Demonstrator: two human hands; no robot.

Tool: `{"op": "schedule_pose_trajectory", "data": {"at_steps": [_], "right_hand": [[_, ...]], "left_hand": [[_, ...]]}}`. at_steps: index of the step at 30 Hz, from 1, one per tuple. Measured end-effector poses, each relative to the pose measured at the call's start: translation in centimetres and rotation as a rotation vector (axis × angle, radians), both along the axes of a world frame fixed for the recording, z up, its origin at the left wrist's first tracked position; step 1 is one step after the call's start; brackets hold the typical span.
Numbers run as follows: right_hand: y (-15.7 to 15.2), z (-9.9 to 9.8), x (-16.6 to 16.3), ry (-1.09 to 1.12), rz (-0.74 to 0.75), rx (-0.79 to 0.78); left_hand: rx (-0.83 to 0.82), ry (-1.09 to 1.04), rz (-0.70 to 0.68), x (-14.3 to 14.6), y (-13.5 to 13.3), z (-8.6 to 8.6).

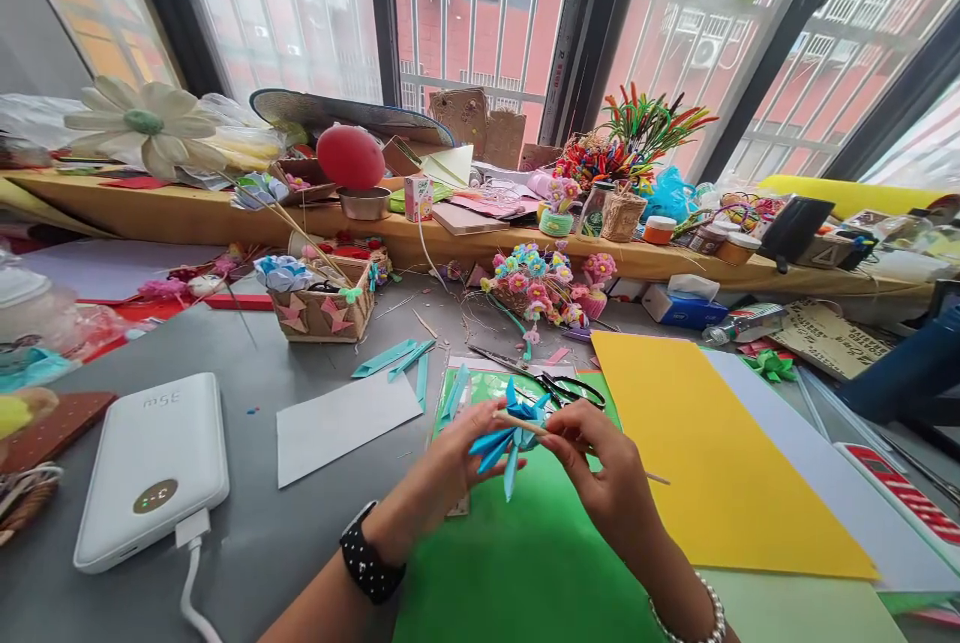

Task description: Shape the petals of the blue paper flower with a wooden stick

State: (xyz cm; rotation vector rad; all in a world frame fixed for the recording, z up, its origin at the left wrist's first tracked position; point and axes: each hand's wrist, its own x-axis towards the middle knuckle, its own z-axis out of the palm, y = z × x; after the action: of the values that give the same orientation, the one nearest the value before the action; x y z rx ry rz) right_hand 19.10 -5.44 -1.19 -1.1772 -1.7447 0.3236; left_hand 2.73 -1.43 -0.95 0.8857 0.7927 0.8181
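A blue folded-paper flower (495,447) with pointed petals is held up over the green sheet (547,543). My left hand (461,448) grips it from the left, thumb and fingers around its side. My right hand (596,458) pinches a thin tan stick (658,478), which appears to run across the front of the flower; its far end pokes out to the right of the hand. Fingers hide part of both things. Just behind the flower lie black-handled scissors (574,390). Blue folded paper strips (386,358) rest on the table beyond my left hand.
On the left are a white power bank (154,468) with a cable and a white paper piece (345,428). A yellow sheet (720,463) lies right. Behind stand a cardboard basket (322,311), crocheted flowers (536,283), a tissue box (682,306) and a cluttered ledge (465,248).
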Motion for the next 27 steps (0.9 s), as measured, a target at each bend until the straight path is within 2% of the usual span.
{"op": "schedule_pose_trajectory", "data": {"at_steps": [3, 11, 20, 27], "right_hand": [[-0.07, -0.11, -0.26, -0.006, 0.026, 0.01], [-0.38, 0.37, -0.38, -0.021, -0.024, 0.083], [-0.43, 0.48, -0.41, -0.009, -0.034, 0.073], [-0.87, 0.71, -0.21, 0.011, -0.011, 0.009]], "left_hand": [[-0.032, -0.074, -0.075, 0.1, -0.48, -0.37], [-0.065, -0.22, -0.012, 0.15, -0.56, -0.22], [-0.028, -0.142, -0.077, 0.07, -0.72, 0.12], [-0.093, -0.172, -0.054, 0.16, -0.72, 0.06]]}}
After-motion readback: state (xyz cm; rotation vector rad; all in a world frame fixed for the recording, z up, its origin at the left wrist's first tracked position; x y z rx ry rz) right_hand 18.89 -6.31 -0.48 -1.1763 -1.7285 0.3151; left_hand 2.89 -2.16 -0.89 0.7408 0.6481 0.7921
